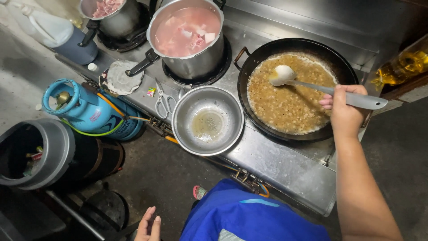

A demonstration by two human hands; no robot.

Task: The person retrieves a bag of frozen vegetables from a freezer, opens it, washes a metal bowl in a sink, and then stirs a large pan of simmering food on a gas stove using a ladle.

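One hand working: right hand (344,110) clenched on the ladle (312,85), bowl dipped in the wok (254,60) of bubbling brown sauce, stirring underway; left hand (148,225) hangs empty, fingers loose

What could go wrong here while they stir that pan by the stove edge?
The right hand holds the ladle low over the full wok, so hot liquid may splash onto it. The empty steel bowl overhangs the stove's front edge; a bump could tip it off. The blue gas cylinder and its hoses sit close beside the burners, which looks risky.
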